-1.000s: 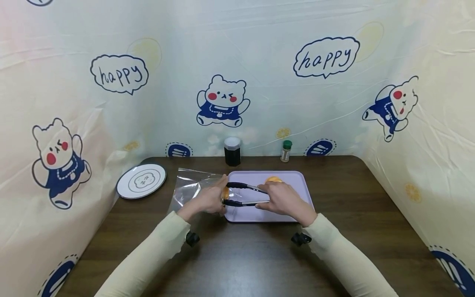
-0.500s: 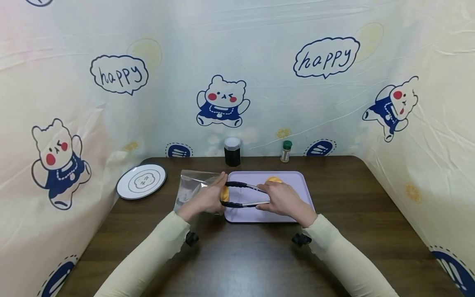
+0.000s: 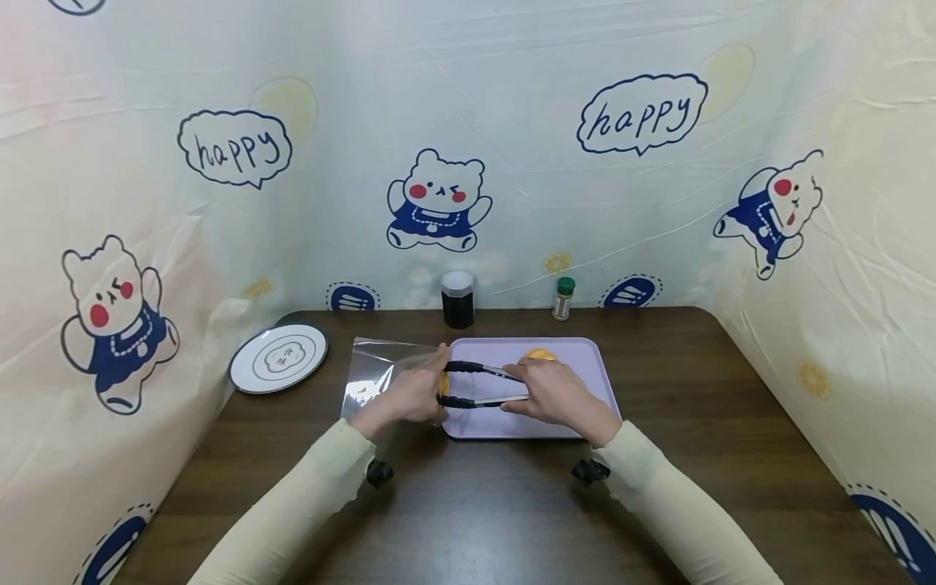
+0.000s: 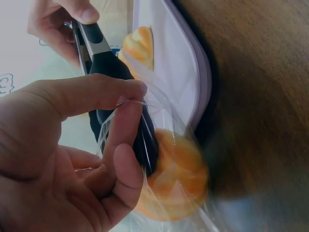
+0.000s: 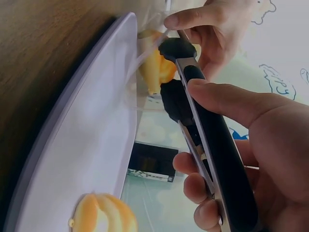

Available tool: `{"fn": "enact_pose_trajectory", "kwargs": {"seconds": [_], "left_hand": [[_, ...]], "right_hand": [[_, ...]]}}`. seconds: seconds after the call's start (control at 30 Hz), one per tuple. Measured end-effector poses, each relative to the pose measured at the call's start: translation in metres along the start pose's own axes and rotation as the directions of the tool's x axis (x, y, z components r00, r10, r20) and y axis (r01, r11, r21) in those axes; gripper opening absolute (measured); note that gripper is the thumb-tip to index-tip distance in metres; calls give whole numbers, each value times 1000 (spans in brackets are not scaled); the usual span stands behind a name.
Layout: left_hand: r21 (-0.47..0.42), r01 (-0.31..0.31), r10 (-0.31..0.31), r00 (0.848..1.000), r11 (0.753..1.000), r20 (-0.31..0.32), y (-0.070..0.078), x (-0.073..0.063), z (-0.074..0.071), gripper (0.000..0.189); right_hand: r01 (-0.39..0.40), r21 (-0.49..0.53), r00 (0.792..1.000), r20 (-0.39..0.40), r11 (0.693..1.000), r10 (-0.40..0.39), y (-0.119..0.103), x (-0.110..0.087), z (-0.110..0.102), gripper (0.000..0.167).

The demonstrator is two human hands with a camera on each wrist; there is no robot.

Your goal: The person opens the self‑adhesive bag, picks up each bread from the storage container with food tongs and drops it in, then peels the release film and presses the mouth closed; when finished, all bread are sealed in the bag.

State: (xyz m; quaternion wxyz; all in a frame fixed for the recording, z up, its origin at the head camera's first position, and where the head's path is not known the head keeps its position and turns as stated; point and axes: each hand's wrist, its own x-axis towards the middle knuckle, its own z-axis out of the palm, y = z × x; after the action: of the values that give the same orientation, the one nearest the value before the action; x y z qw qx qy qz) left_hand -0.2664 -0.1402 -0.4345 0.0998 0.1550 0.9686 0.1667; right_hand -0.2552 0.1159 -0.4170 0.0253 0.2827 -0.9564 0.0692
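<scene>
In the head view my left hand pinches the mouth of a clear plastic bag between thumb and fingers. My right hand grips black-and-silver tongs, whose dark tips reach into the bag mouth. A golden bread roll sits inside the bag at the tong tips; the left wrist view shows one tip against it. Whether the tongs still clamp the roll is hard to tell. Another bread roll lies on the lilac tray, partly behind my right hand in the head view.
Left of the bag is a white plate with a dark rim. A dark jar with a white lid and a small green-capped shaker stand along the back edge of the brown table, near a patterned curtain.
Both hands stay nearly in place. The bag has shifted and reshaped slightly, and less of the roll at the tong tips shows now than half a second ago.
</scene>
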Motion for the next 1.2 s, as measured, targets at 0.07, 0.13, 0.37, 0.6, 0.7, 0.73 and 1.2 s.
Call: {"fn": "enact_pose_trajectory", "kwargs": {"seconds": [0.07, 0.13, 0.37, 0.6, 0.7, 0.73, 1.2], "left_hand": [[-23, 12, -12, 1000, 1000, 6, 1, -1, 1, 122], [-31, 9, -9, 1000, 999, -2, 0, -1, 2, 122], [-27, 13, -13, 1000, 1000, -7, -1, -2, 0, 124], [0, 36, -36, 999, 999, -6, -4, -2, -4, 127], [9, 48, -48, 999, 999, 12, -5, -3, -8, 126], [16, 38, -38, 999, 999, 12, -7, -3, -9, 125], [-39, 32, -31, 999, 999, 27, -11, -3, -15, 118]], "right_hand": [[-19, 19, 1000, 8, 1000, 19, -1, 1, 1, 61], [-31, 27, 999, 10, 999, 31, -2, 2, 1, 60], [7, -29, 1000, -18, 1000, -7, -3, 2, -1, 61], [54, -71, 998, -18, 996, -55, 4, 0, -3, 64], [49, -56, 999, -2, 997, -49, 8, -1, -3, 66], [47, -45, 999, 1, 998, -48, 9, -1, -3, 67], [26, 112, 999, 29, 993, -30, 45, -21, -21, 68]]}}
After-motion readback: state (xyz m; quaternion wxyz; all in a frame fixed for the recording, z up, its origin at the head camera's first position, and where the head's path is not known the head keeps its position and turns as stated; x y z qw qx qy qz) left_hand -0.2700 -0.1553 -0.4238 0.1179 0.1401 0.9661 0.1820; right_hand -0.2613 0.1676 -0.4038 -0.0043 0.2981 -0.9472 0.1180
